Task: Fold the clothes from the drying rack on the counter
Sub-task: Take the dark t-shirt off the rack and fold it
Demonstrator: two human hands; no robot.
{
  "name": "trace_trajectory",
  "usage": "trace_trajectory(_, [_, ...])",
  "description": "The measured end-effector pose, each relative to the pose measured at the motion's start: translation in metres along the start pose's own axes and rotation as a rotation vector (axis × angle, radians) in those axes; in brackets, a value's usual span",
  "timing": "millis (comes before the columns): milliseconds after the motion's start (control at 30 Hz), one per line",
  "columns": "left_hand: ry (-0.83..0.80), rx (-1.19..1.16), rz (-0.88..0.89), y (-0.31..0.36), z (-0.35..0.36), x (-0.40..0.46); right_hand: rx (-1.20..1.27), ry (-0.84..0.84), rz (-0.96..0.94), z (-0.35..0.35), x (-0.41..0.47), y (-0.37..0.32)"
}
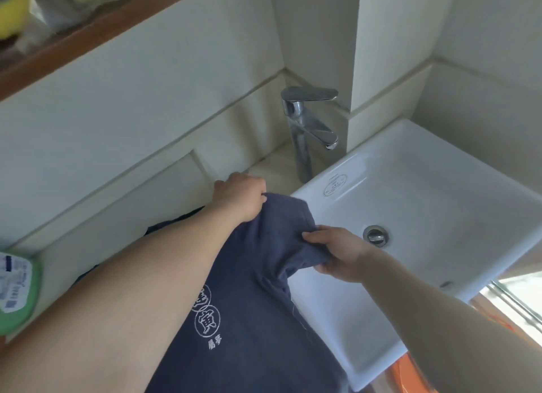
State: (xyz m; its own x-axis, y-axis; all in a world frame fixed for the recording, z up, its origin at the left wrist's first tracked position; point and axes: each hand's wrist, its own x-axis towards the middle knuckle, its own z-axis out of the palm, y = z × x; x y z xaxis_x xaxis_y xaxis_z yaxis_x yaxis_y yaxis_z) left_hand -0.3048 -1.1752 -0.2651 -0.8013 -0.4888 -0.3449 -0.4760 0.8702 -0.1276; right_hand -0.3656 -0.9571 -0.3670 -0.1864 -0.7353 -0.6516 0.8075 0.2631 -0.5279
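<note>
A dark blue T-shirt point(249, 319) with white printed characters lies on the counter, stretched from the bottom of the view up to the sink's left corner. My left hand point(239, 196) grips the shirt's far edge near the wall. My right hand point(334, 252) pinches a bunched fold of the same shirt, held over the sink's left rim. Part of the shirt is hidden under my left forearm.
A white rectangular sink point(469, 193) fills the right side, with a chrome faucet point(308, 128) behind its corner. A green-lidded container point(17, 290) sits at the left edge. A wooden shelf point(88, 35) runs above the tiled wall.
</note>
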Motion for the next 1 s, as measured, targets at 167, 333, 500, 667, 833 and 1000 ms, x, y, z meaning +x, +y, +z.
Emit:
trace_trajectory(167, [0.115, -0.288, 0.000, -0.030, -0.013, -0.026, -0.045, 0.016, -0.183, 0.019, -0.011, -0.030])
trace_trajectory(333, [0.193, -0.439, -0.135, -0.064, -0.019, -0.072, -0.187, -0.067, -0.319, 0.076, -0.048, -0.051])
trace_trajectory(500, [0.084, -0.995, -0.468, -0.083, 0.005, -0.132, -0.700, -0.073, -0.460, 0.139, -0.080, -0.038])
trace_trajectory(667, [-0.018, -1.519, -0.718, -0.085, 0.037, -0.182, -1.467, -0.198, -0.653, 0.177, -0.087, 0.020])
trace_trajectory(833, [-0.047, -1.486, -0.794, -0.084, 0.066, -0.207, -1.792, -0.276, -0.725, 0.170, -0.088, 0.076])
trace_trajectory(1000, [0.002, -0.809, -0.632, -0.081, 0.086, -0.221, -1.597, 0.262, -0.839, 0.147, -0.077, 0.069])
